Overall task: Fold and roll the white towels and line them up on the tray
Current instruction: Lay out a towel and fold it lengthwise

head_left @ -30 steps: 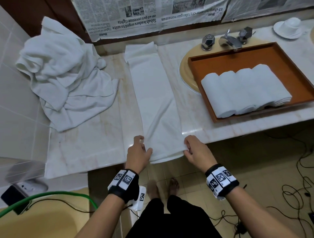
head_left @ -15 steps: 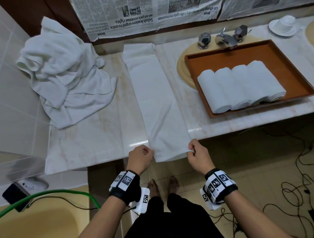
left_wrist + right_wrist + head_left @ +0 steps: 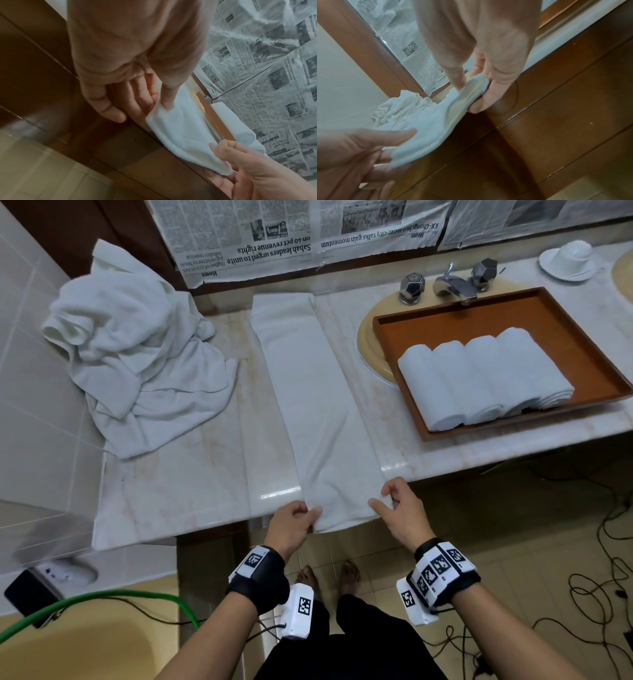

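A pale marble counter (image 3: 191, 474) stretches ahead of both hands. Beyond them, taped newspaper sheets (image 3: 274, 231) hang upside down; one headline reads "Sabah leaders urged to unite". Far left of the left hand sits a crumpled heap of white towels (image 3: 137, 347). Running straight away from the hands lies a long folded white towel strip (image 3: 318, 405), its near end overhanging the counter edge. Up and right of the right hand, a brown rectangular wooden tray (image 3: 582, 337) carries four rolled white towels (image 3: 479, 378) side by side. The left hand (image 3: 291, 527) pinches the strip's near left corner between thumb and fingers; the right hand (image 3: 402, 510) pinches the near right corner likewise.
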A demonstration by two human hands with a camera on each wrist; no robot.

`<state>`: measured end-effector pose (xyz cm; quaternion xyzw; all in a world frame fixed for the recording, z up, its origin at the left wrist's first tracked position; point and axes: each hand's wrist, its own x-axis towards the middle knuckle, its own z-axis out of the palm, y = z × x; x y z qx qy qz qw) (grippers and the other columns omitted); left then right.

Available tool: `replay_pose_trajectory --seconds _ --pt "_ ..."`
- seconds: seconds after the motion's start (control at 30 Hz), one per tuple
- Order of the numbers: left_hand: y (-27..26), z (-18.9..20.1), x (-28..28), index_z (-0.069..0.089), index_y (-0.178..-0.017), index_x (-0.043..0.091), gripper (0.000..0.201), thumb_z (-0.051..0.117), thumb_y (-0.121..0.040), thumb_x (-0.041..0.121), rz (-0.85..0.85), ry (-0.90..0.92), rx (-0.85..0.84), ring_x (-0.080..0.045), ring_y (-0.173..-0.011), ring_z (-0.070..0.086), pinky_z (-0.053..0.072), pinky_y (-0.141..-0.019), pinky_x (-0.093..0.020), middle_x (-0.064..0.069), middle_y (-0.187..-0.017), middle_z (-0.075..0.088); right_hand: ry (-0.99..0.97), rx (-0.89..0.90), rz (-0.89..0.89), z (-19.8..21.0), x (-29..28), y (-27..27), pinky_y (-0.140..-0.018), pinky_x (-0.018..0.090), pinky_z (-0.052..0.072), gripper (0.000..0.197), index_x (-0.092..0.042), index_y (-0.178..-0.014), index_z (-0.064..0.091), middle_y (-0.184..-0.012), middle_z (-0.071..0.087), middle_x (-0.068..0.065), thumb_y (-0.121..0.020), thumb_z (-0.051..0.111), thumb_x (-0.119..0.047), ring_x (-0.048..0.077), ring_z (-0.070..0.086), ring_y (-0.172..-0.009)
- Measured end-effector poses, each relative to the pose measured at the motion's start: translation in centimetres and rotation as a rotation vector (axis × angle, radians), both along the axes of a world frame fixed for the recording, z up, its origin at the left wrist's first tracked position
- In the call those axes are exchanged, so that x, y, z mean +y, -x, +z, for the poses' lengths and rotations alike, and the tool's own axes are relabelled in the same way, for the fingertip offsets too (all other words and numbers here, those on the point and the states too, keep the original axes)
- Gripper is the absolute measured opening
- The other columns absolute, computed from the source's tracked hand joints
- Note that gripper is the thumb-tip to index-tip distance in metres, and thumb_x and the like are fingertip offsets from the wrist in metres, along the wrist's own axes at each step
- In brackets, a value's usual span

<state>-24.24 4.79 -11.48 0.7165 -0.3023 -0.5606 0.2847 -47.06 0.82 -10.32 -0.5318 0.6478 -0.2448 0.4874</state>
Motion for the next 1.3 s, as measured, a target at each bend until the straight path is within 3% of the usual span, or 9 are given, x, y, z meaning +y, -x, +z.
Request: replay_pose_trajectory --seconds 0.17,0.33,0.47,0.53,0.6,0.77,0.93,1.13,1.3 --pt "-0.9 0.2 0.4 0.064 -0.079 0.015 0.023 0.08 -0.082 0.032 0.041 0.107 -0.042 -0.013 -0.065 0.06 0.052 -0.073 -0.034 0.009 -0.063 0.063 -0.066 -0.134 0.003 -0.8 -0.2 0.1 -0.101 0.032 0.049 0.034 -0.026 -0.102 0.056 -0.115 0.065 0.001 -0.086 0.062 0.004 0.015 0.061 -0.115" --pt "-0.9 0.1 1.1 0.062 -0.085 0.014 0.024 0.083 -0.078 0.024 0.089 0.078 -0.003 -0.016 -0.066 0.058 0.049 -0.068 -0.035 0.006 -0.066 0.061 -0.134 -0.165 0.09 -0.4 0.1 0.1 -0.102 0.024 0.046 0.055 -0.031 -0.128 0.055 -0.127 0.058 -0.006 -0.088 0.055 0.007 0.013 0.055 -0.123" --pt "-1.0 1.4 1.1 0.062 -0.095 0.019 0.029 0.083 -0.077 0.026 0.013 0.105 -0.173 -0.013 -0.074 0.061 0.049 -0.068 -0.025 0.004 -0.081 0.065 -0.095 0.199 0.253 1.1 -0.2 0.4 -0.091 0.027 0.047 0.05 -0.025 -0.14 0.043 -0.115 0.058 -0.004 -0.093 0.059 -0.022 0.011 0.057 -0.104" --pt "-1.4 2.6 0.2 0.06 -0.103 0.02 0.024 0.075 -0.085 0.029 -0.028 0.194 -0.305 -0.01 -0.079 0.062 0.046 -0.069 -0.02 0.004 -0.089 0.065 0.106 0.533 0.319 1.7 -0.9 0.3 -0.088 0.031 0.049 0.04 -0.019 -0.132 0.052 -0.111 0.059 -0.002 -0.095 0.053 -0.034 0.014 0.055 -0.102" --pt "-2.2 2.8 -1.8 0.061 -0.115 0.019 0.023 0.063 -0.094 0.029 -0.105 0.345 -0.52 -0.015 -0.093 0.063 0.047 -0.079 -0.024 0.002 -0.104 0.065 0.316 0.635 0.336 2.3 -2.5 -0.7 -0.091 0.035 0.046 0.035 -0.015 -0.124 0.058 -0.117 0.058 0.002 -0.097 0.048 -0.035 0.018 0.051 -0.107" --pt "-3.3 0.6 -9.2 0.039 -0.148 0.03 0.046 0.042 -0.103 0.035 -0.366 0.321 -0.821 -0.028 -0.143 0.027 0.029 -0.11 -0.05 0.004 -0.157 0.034 0.473 0.576 0.599 1.9 -7.4 -7.1 -0.109 0.043 0.037 0.059 -0.009 -0.137 0.051 -0.144 0.05 0.01 -0.095 0.024 -0.04 0.028 0.046 -0.132" --pt "-3.3 -1.3 -11.0 0.005 -0.155 0.045 0.052 0.019 -0.105 0.044 -0.601 0.15 -0.957 -0.022 -0.152 -0.007 0.01 -0.115 -0.057 0.023 -0.163 -0.005 0.412 0.684 0.847 -1.3 -9.4 -10.9 -0.121 0.047 0.011 0.067 -0.016 -0.157 0.016 -0.165 0.009 -0.002 -0.096 0.005 -0.043 0.02 0.007 -0.152" --pt "-3.2 -2.2 -10.6 -0.003 -0.155 0.047 0.053 0.011 -0.104 0.05 -0.507 0.179 -0.951 -0.016 -0.152 -0.011 0.002 -0.118 -0.052 0.027 -0.161 -0.007 0.313 0.837 0.69 -3.1 -10.5 -6.2 -0.121 0.047 -0.008 0.059 -0.032 -0.156 -0.011 -0.161 -0.021 -0.012 -0.102 0.004 -0.051 0.015 -0.017 -0.15" --pt "-2.3 -2.5 -10.5 -0.006 -0.155 0.045 0.054 0.008 -0.104 0.051 -0.458 0.181 -0.952 -0.017 -0.152 -0.015 -0.004 -0.118 -0.054 0.027 -0.161 -0.011 0.248 0.873 0.471 -1.5 -11.1 -5.3 -0.12 0.05 -0.01 0.059 -0.017 -0.157 -0.002 -0.164 -0.009 -0.001 -0.103 0.006 -0.04 0.02 -0.011 -0.151"
